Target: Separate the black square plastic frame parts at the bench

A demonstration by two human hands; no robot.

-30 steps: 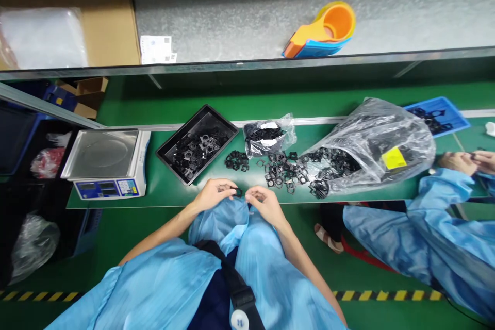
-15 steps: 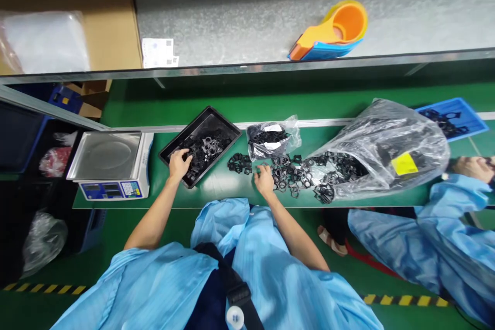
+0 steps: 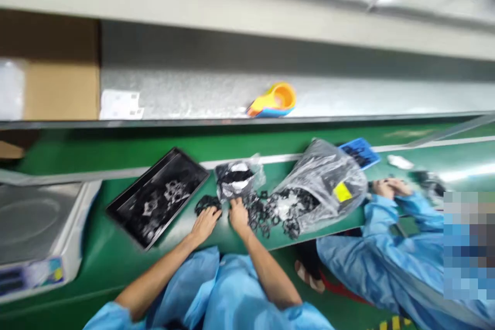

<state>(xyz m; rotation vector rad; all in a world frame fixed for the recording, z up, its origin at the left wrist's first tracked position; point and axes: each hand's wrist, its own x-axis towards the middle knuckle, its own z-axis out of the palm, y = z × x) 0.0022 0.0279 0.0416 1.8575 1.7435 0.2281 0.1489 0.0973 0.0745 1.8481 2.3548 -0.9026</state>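
My left hand lies with its fingers stretched out on a small heap of black plastic ring parts, on the green table between the tray and the larger pile. Close by on the right, my right hand points forward with its fingers apart, at the near edge of a clear bag of black parts. A loose pile of black ring parts spreads to its right, spilling from the mouth of a large clear plastic bag. To the left sits a black tray partly filled with such parts.
A scale stands at the left. A blue bin of black parts lies behind the large bag. An orange and yellow tape dispenser rests on the shelf above. At the right, a co-worker's hands are over the table.
My left hand has left the black tray and moved right to the small heap. My right hand remains beside the pile, closer to the clear bag. The view has tilted up and shifted right.
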